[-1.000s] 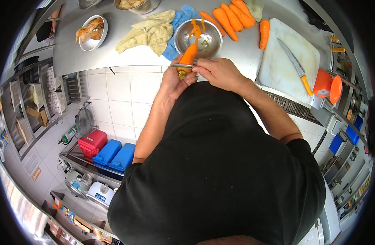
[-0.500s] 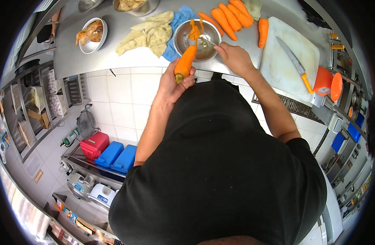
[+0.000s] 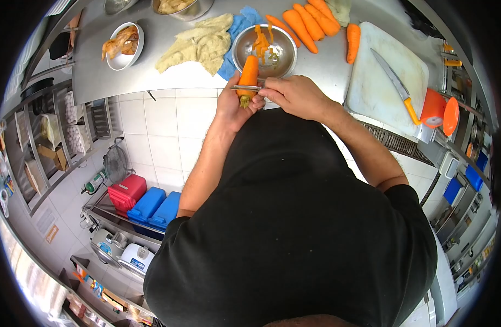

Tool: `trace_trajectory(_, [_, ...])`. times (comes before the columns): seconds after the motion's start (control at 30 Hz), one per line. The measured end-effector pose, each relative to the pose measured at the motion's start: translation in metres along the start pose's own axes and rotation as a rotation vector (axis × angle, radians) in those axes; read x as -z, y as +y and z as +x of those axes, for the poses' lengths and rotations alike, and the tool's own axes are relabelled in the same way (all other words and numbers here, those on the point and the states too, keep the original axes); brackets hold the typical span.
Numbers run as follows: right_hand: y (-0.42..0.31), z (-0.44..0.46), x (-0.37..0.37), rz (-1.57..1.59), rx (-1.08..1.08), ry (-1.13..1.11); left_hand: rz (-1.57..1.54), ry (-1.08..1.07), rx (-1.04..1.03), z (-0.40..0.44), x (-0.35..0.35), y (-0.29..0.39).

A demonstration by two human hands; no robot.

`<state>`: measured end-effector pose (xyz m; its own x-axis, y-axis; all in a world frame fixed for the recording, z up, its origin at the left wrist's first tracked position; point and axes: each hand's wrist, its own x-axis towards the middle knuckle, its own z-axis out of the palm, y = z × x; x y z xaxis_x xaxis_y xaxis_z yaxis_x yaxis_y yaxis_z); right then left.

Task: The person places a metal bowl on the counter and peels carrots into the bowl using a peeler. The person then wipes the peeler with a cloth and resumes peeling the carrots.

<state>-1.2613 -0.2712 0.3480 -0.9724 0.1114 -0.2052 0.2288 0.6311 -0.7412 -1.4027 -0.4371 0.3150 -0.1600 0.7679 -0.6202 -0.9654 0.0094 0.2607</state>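
Nearest, the left hand [image 3: 234,106] has its fingers curled around a tapered orange carrot with a green stem stub [image 3: 249,70], its far end pointing towards the bowl. The right hand [image 3: 299,97] has its fingers clamped on a slim metal peeler [image 3: 244,87], which lies across that carrot near the stub. It seems partway peeled; how much skin is left, I cannot tell. Just beyond, a round stainless-steel bowl [image 3: 292,59] holds orange peelings [image 3: 260,41], so some peeling appears done. Farther off on the grey metal bench [image 3: 322,68], a single orange carrot [image 3: 353,43] lies beside the white cutting board [image 3: 365,82], and a group of orange carrots [image 3: 311,26] lies farthest; whether these are peeled is unclear.
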Motion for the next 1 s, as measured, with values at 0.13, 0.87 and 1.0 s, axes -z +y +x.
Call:
trace_trajectory(0.13, [0.008,0.004,-0.008,-0.073,0.035,0.085,0.045,-0.013,0.019,0.001,0.005,-0.003])
trace_trajectory(0.87, [-0.006,-0.001,-0.003,0.118,0.022,0.033,0.037,0.083,-0.033,0.0,0.001,-0.006])
trace_trajectory(1.0, [0.001,0.003,-0.005,0.01,0.056,0.041,0.022,-0.023,-0.028,0.002,0.009,-0.006])
